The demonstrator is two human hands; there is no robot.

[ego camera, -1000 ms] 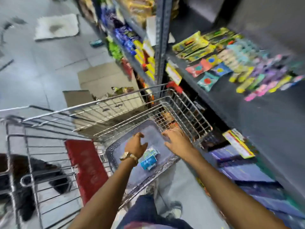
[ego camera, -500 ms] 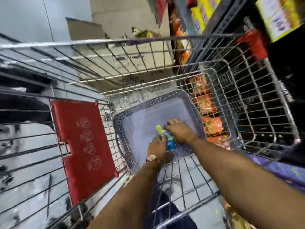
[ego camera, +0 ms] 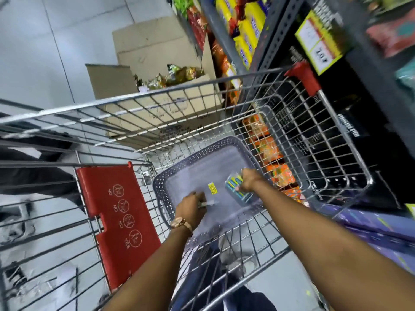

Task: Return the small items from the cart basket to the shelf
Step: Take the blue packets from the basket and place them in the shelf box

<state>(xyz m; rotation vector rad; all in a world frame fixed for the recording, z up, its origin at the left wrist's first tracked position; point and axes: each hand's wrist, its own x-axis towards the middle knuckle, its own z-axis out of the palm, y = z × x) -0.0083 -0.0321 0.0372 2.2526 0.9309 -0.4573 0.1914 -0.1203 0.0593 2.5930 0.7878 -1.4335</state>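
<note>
A grey perforated plastic basket sits inside the wire shopping cart. My right hand is closed on a few blue and yellow small packs over the basket's right side. My left hand is at the basket's near left, fingers pinched on a thin white flat item. A small yellow sticker or label lies on the basket floor between my hands. The dark shelf rises at the right.
The cart's red child-seat flap hangs at the left. An open cardboard box with shiny packets stands on the floor beyond the cart. Yellow and orange packets fill lower shelves beside the cart. A person's dark trousers and shoes show at the far left.
My hands have parted: the right hand lifted the blue packs to the right, and the left hand pinched a thin white item. The view tilted up slightly.
</note>
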